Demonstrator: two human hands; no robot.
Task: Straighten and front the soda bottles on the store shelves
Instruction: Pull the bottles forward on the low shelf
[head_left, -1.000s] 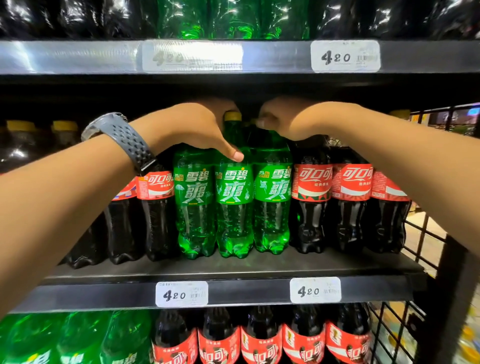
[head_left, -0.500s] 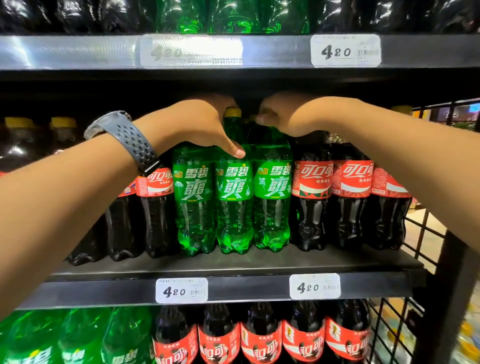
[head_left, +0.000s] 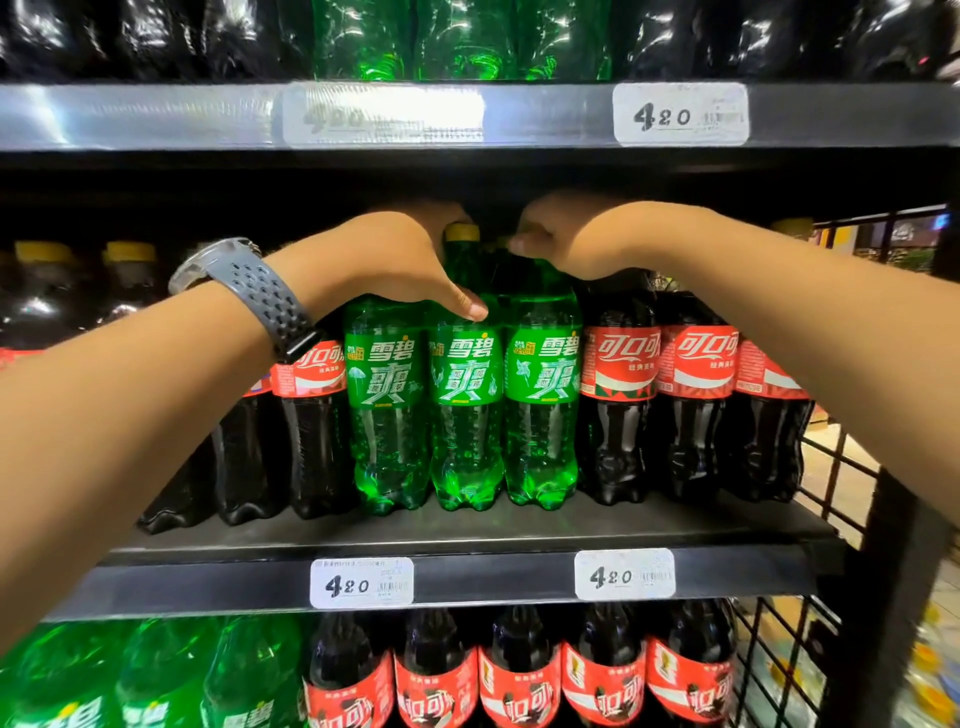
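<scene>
On the middle shelf (head_left: 467, 530), three cola bottles (head_left: 311, 431) are standing at 9 o'clock, partly hidden behind the left forearm and its watch (head_left: 244, 280). At centre, three green bottles (head_left: 387, 415) are standing upright, touching side by side, labels facing out. The left hand (head_left: 395, 260) is wrapping its fingers round the neck of the middle green bottle (head_left: 465, 431), thumb lying across its shoulder. The right hand (head_left: 576, 239) is clamping curled fingers over the top of the right green bottle (head_left: 543, 431). Three more cola bottles are standing at 3 o'clock. Four price tags (head_left: 361, 582) are showing, two at 12 o'clock and two at 6 o'clock. Below, three green and five cola bottles are lining up.
</scene>
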